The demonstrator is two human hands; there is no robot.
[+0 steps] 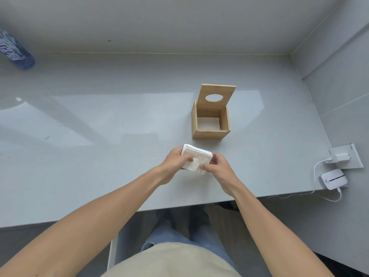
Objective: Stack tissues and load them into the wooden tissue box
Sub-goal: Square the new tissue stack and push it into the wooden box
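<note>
Two hands in play, both on one stack of white tissues [196, 158], held near the front edge of the grey worktop [99, 126]. Left hand [175, 162] clamped on the stack's left side, thumb across the top; right hand [217, 167] pinching the right edge, fingertips closed on the paper. Whether resting on the surface or lifted just off it, hard to tell.

One wooden tissue box [210, 121] just beyond the stack, slightly to the right, standing apart from it. One lid [217, 95], hinged up at the back, one oval hole cut through it. Box mouth open towards the camera, something white and flat lying at the bottom.

Plenty of bare worktop to the left, wide and clear out to one blue bottle [17, 50] at the far left corner. Less room on the right: worktop ending near the wall, one white charger [342, 156] plugged in there, one cable [317, 168], one small white device [334, 179] at the right edge. Back wall well behind the box.
</note>
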